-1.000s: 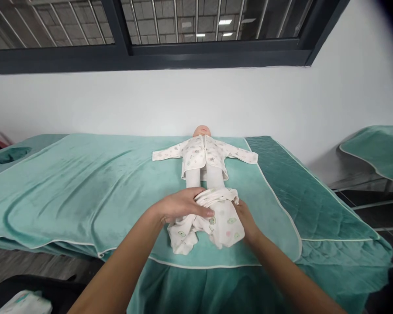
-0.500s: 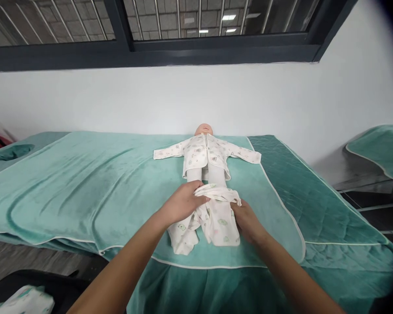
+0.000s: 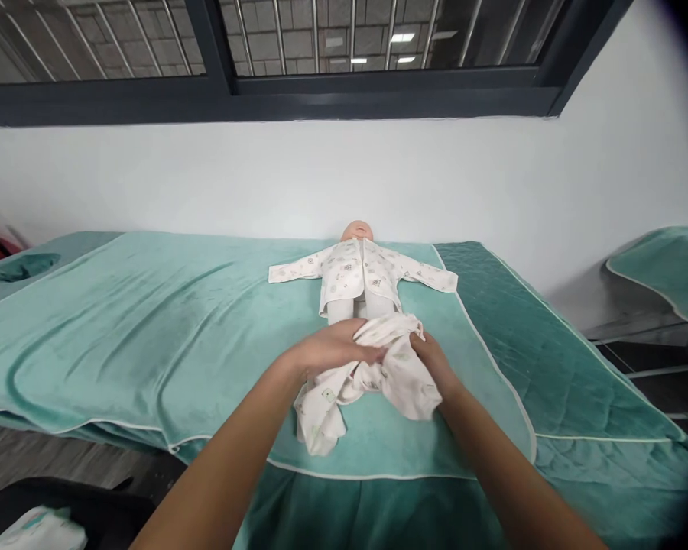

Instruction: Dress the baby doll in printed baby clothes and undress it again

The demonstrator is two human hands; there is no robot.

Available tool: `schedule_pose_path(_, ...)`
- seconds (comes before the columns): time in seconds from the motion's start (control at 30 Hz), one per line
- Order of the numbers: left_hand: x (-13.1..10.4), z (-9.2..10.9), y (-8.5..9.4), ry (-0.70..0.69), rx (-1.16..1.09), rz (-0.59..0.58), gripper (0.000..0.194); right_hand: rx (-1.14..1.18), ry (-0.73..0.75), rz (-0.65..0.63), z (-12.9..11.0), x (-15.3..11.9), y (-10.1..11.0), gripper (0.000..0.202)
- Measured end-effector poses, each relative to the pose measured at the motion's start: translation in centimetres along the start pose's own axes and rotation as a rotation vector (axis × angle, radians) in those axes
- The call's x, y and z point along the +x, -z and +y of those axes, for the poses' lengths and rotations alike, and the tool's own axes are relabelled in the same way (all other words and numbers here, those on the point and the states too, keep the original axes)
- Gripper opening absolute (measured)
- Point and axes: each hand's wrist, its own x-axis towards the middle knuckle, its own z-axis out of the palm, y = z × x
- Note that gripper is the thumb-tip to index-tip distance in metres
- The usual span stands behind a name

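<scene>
On the bed a baby doll [image 3: 358, 230] lies on its back, arms spread, head toward the wall. It wears a white patterned jacket [image 3: 360, 269] with long sleeves. Over the lower part of its legs are white patterned baby trousers [image 3: 328, 405], bunched at the waistband. My left hand [image 3: 335, 347] is closed on the bunched cloth from the left, thumb across the front. My right hand [image 3: 434, 360] grips the trousers' right side near the waistband. The doll's feet are hidden by the cloth and my hands.
A green blanket [image 3: 149, 328] with white piping covers the massage bed, which has a face hole [image 3: 23, 267] at the far left. Behind stands a white wall [image 3: 235, 179] beneath a barred window. A black seat [image 3: 115, 508] holding folded patterned cloth [image 3: 43, 531] is at lower left.
The waistband has been gathered up more, and the right trouser leg has bunched and swung to the right. My left hand has moved slightly right, farther over the cloth.
</scene>
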Motion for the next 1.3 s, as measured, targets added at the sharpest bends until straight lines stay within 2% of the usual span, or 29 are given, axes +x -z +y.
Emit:
schedule_pose_path(0.07,-0.7,0.5,-0.1,-0.006,0.018,-0.204,0.047,0.035,-0.021,-0.018,0.1,-0.2,0.5,0.039)
schedule_pose_path(0.13,-1.0,0.7,0.1,-0.025,0.064,-0.269,0.047,0.099,-0.024,-0.067,0.4,-0.2,0.7,0.042)
schedule_pose_path(0.17,-0.9,0.6,0.2,-0.034,0.09,-0.23,0.046,0.131,-0.011,-0.085,0.7,-0.2,0.7,0.044)
schedule_pose_path(0.2,-0.6,0.3,0.3,-0.048,0.119,-0.137,0.042,0.157,0.004,-0.092,0.9,-0.2,0.7,0.045)
schedule_pose_path(0.3,0.8,-0.9,0.8,-0.11,0.219,0.269,0.028,0.148,0.057,-0.039,1.6,-0.1,0.5,0.047)
schedule_pose_path(0.37,2.0,-1.6,1.0,-0.133,0.285,0.44,0.023,0.041,0.128,0.025,1.9,-0.2,0.2,0.043)
schedule_pose_path(0.47,3.6,-2.0,1.2,-0.157,0.396,0.541,0.014,-0.186,0.295,0.11,1.8,0.2,-0.2,0.034)
schedule_pose_path(0.57,4.3,-1.5,1.3,-0.175,0.585,0.62,0.008,-0.387,0.442,0.164,1.3,1.6,0.0,0.026)
schedule_pose_path(0.67,4.0,-0.9,1.4,-0.147,0.755,0.609,0.006,-0.611,0.526,0.16,0.7,3.7,1.1,0.016)
schedule_pose_path(0.73,3.4,-0.7,1.3,-0.092,0.804,0.501,0.01,-0.695,0.543,0.092,0.4,4.8,2.1,0.012)
schedule_pose_path(0.8,2.7,-0.6,1.0,-0.032,0.806,0.343,0.019,-0.692,0.545,0.031,0.4,5.4,2.8,0.012)
schedule_pose_path(0.87,2.3,-0.8,0.7,-0.008,0.793,0.251,0.024,-0.664,0.548,0.011,0.5,5.6,3.1,0.013)
schedule_pose_path(0.93,2.6,-0.9,0.5,-0.023,0.811,0.301,0.015,-0.67,0.552,0.009,0.7,5.6,3.0,0.013)
schedule_pose_path(1.0,3.4,-1.1,0.5,-0.059,0.847,0.459,0.004,-0.704,0.545,0.02,0.6,5.5,2.8,0.013)
schedule_pose_path(1.07,4.4,-1.2,0.7,-0.101,0.845,0.635,0.009,-0.753,0.53,0.056,0.1,5.7,2.7,0.012)
schedule_pose_path(1.13,5.3,-1.2,1.4,-0.164,0.762,0.724,0.015,-0.82,0.532,0.108,-0.6,6.1,2.7,0.011)
schedule_pose_path(1.2,5.6,-1.0,2.4,-0.237,0.615,0.707,0.015,-0.903,0.571,0.139,-1.3,6.7,2.6,0.013)
schedule_pose_path(1.3,5.4,-1.1,3.9,-0.293,0.371,0.612,0.013,-0.966,0.653,0.085,-1.7,7.3,2.4,0.018)
